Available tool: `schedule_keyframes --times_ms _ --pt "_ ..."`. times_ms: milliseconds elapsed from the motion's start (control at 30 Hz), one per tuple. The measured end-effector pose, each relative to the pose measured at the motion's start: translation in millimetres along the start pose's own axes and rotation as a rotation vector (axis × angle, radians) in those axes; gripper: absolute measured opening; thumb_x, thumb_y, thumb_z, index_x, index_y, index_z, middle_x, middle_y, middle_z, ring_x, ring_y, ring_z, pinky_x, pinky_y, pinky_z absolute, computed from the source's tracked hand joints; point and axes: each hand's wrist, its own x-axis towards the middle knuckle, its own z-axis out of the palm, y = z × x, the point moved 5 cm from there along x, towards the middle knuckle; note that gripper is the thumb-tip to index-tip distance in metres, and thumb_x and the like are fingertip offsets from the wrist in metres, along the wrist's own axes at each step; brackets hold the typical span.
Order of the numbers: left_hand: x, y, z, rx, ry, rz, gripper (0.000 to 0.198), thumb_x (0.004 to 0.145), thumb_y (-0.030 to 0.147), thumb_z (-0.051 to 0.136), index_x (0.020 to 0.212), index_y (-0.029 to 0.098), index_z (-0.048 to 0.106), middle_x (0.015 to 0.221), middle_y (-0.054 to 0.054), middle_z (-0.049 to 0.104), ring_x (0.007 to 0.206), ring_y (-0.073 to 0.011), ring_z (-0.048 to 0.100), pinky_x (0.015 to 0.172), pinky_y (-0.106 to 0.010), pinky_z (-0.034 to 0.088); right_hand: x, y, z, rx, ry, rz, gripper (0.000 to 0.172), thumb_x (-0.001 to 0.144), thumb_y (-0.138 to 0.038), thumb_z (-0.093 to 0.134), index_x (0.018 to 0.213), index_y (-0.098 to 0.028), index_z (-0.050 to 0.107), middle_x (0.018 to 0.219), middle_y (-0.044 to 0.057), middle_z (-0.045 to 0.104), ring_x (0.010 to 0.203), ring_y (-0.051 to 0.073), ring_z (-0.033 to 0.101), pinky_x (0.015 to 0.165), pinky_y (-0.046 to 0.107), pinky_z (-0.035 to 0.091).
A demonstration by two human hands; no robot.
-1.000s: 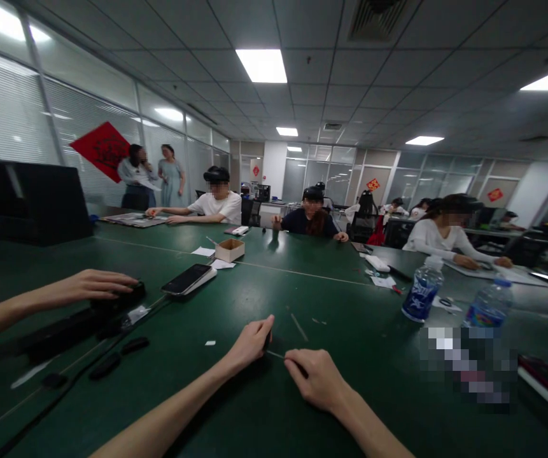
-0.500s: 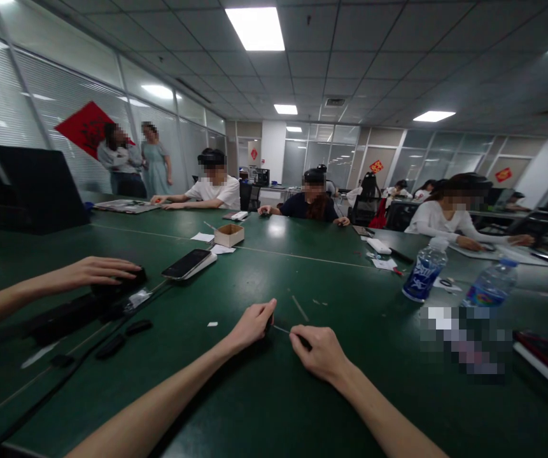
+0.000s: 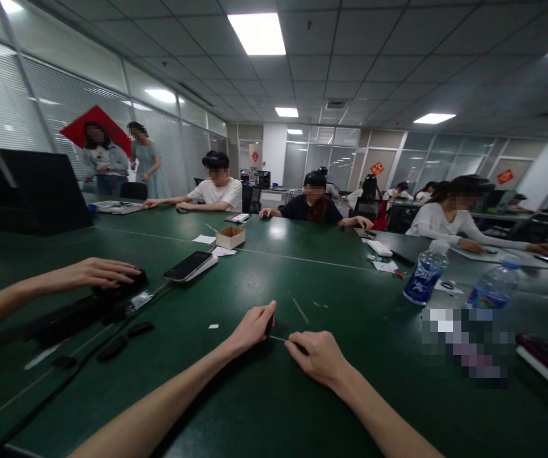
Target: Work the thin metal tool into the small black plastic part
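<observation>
Thin pale strand (image 3: pixel 279 340) runs between the person's 2 hands, low over the green table (image 3: pixel 373 407). Working left to right: what comes first?

A black panel (image 3: pixel 25 191) stands upright at the far left. Just beside it, a co-worker's hand (image 3: pixel 102 272) lies on a black device (image 3: pixel 121 285), fingers gently curved.

Next along?

A smartphone (image 3: pixel 188 266) lies on a white case, near the device. Farther off sits an open cardboard box (image 3: pixel 230 237), beside white paper slips (image 3: pixel 203 239).

Left hand (image 3: pixel 252 329), what's the grip?

Nearly shut. Fingers curl around a small dark piece (image 3: pixel 269 326), too small to name. Can't tell whether the strand is joined to it.

Right hand (image 3: pixel 319 359)?

Closed too, fingertips (image 3: pixel 297 345) pinching the strand's other end, no gap showing. Both hands sit close together, and I can't tell if they touch the table.

Far right?

2 water bottles with blue labels (image 3: pixel 425 273) (image 3: pixel 493 286) stand upright on the table, well right of the hands. A pixelated patch (image 3: pixel 464 346) hides whatever lies just below them.
</observation>
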Motion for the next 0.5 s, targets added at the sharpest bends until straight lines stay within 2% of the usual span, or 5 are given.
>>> schedule_keyframes --times_ms 300,500 --pt "2.0 -6.5 1.9 -0.117 -0.024 -0.022 0.06 0.081 0.072 0.031 0.072 0.016 0.05 0.046 0.005 0.037 0.037 -0.0083 0.035 0.036 -0.019 0.022 0.4 2.1 -1.5 0.067 0.041 0.054 0.031 0.096 -0.037 0.036 0.096 -0.023 0.063 0.078 0.001 0.067 0.067 0.012 0.061 0.065 0.022 0.04" --pt "1.0 -6.2 6.2 -0.199 -0.086 -0.031 0.06 0.08 0.073 0.03 0.072 0.017 0.049 0.046 0.006 0.034 0.037 -0.0071 0.031 0.035 -0.018 0.021 0.0 4.5 -2.7 0.081 0.034 0.05 0.03 0.096 -0.037 0.037 0.098 -0.024 0.063 0.079 0.0 0.067 0.069 0.012 0.061 0.067 0.022 0.042"
